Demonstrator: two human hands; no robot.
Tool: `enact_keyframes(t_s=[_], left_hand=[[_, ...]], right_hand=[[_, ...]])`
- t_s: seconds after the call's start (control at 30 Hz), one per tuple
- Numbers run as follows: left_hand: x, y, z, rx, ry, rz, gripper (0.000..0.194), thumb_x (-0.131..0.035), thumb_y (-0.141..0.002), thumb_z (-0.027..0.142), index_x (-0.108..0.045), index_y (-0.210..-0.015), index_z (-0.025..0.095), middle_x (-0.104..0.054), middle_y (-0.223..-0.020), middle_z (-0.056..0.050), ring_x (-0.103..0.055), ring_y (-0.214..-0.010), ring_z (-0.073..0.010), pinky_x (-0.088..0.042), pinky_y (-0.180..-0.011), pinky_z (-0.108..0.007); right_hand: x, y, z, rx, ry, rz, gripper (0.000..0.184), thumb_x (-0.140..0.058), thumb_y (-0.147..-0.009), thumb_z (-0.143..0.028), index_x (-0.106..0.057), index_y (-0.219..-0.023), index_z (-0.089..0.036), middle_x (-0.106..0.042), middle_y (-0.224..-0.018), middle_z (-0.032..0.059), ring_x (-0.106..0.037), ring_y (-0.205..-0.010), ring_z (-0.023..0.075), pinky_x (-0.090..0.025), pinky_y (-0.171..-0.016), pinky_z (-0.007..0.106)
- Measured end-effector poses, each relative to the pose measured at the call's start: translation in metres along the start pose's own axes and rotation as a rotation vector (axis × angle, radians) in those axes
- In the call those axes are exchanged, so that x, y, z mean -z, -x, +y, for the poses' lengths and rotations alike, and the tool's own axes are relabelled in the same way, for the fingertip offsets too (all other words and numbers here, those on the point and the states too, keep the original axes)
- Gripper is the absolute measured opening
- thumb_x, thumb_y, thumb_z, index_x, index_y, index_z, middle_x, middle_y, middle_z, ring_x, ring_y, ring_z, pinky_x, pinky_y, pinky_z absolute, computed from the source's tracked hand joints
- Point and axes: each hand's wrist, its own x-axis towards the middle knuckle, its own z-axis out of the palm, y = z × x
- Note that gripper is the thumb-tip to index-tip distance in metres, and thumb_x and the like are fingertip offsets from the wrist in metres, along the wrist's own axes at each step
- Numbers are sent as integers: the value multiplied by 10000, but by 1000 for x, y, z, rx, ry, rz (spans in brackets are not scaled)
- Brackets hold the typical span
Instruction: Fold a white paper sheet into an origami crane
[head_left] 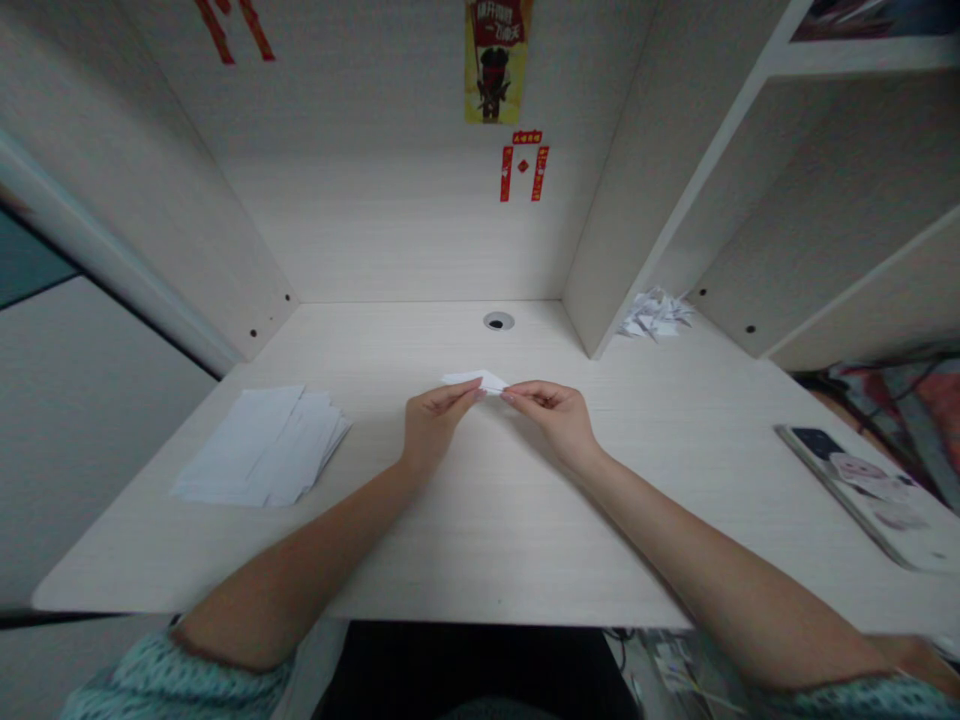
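A small folded piece of white paper is held up between my two hands over the middle of the desk. My left hand pinches its left part between thumb and fingers. From the other side, my right hand grips the right end with thumb and fingertips. Part of the paper's left end shows behind my left fingers; the fingers cover some of its edges, so the exact fold cannot be made out.
A stack of white paper sheets lies on the desk at left. Behind the upright divider sits a pile of small folded white papers. A phone in a case lies at right. A round cable hole is near the back panel.
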Motion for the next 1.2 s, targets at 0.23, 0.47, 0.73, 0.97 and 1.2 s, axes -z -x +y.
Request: enact_keyframes(t_s=[0.23,0.47,0.73,0.97,1.2], left_hand=[[2,1,0,-66,-28,-14,231,-707,-695,315,-739,-899,211,-728,-943,-40,-676,-885,-208,-520,-871,-339],[3,2,-1,-119,-66,2,205,-697,-706,318,-743,-878,216,-729,-937,-35,-679,-882,-211,-521,-876,-340],[2,1,-1,-111,-62,3,207,-695,-704,321,-743,-872,211,-730,-927,-47,-683,-864,-208,-533,-859,-343],[3,0,0,-84,-33,-18,209,-698,-705,329,-743,-864,200,-733,-910,-56,-689,-824,-196,-543,-825,-325],[3,0,0,-101,-73,-17,218,-691,-709,347,-742,-862,201,-734,-901,-56,-688,-798,-194,-550,-784,-318]], right_hand=[[0,-1,2,-21,-75,-30,222,-783,-600,-340,-726,-747,-183,-705,-695,29,-608,-621,127,-470,-623,255],[0,-2,3,-48,-127,-35,235,-794,-578,-321,-725,-760,-190,-714,-717,30,-627,-651,136,-494,-681,278],[1,-3,6,-73,-128,-22,256,-796,-566,-345,-730,-758,-189,-714,-716,36,-619,-636,136,-495,-669,289],[0,-2,3,-71,-146,-50,242,-797,-566,-326,-731,-754,-188,-711,-699,29,-612,-628,126,-483,-661,272],[1,-2,2,-52,-145,-86,291,-795,-575,-348,-697,-797,-187,-701,-713,22,-630,-654,132,-496,-686,274]])
